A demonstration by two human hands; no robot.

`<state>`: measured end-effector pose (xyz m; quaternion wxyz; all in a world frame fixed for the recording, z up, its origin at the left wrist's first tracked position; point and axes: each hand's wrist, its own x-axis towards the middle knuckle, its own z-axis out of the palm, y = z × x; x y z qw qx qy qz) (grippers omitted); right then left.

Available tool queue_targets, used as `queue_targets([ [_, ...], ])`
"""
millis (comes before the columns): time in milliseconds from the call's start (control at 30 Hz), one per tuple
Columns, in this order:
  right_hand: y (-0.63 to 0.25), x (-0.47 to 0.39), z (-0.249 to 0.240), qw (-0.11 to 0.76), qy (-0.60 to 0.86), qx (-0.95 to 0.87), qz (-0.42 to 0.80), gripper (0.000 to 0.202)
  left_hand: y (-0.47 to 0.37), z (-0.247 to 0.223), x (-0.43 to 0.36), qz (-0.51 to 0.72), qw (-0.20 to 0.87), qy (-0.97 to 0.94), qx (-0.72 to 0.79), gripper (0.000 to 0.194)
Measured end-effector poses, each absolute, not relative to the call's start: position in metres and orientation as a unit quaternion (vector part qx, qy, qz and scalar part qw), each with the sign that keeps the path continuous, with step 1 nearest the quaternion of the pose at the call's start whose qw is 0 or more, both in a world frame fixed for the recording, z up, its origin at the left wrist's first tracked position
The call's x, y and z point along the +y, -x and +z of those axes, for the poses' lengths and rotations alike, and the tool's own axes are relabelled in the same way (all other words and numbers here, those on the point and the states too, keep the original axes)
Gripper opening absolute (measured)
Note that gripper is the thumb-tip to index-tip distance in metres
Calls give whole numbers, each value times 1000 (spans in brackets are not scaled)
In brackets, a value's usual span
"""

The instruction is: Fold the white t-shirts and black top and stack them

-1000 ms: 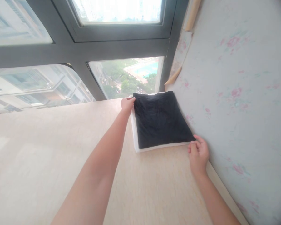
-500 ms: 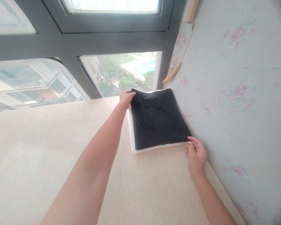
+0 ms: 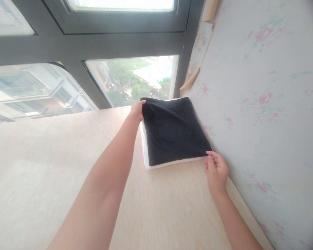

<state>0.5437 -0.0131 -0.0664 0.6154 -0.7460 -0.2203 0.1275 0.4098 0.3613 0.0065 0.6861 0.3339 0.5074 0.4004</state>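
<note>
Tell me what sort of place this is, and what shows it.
Probably a wide window ledge in an upper-floor home: the grey-framed window looks down on trees, and floral wallpaper peels beside it.

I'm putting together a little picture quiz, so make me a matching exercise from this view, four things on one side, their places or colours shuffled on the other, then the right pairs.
Column one
1. left hand
2. right hand
3. white layer
4. wall

Column two
A. pale with a pink floral print
B. at the near right corner of the black cloth
C. under the black cloth, showing along its edges
D. at the far left corner of the black cloth

Right pairs: 1-D, 2-B, 3-C, 4-A
</note>
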Motion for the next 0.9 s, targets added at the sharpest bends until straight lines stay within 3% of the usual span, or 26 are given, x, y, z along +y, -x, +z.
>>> queue_targets([
  [533,-545,-14,-68,589,766,-226,127,34,-407,7,361,370,753,-305,451,15],
  [733,-545,-14,-66,585,767,-231,127,31,-411,5,370,379,703,-351,489,15],
  [900,-542,-17,-66,632,739,-208,104,29,-416,-7,368,417,616,-409,529,19],
])
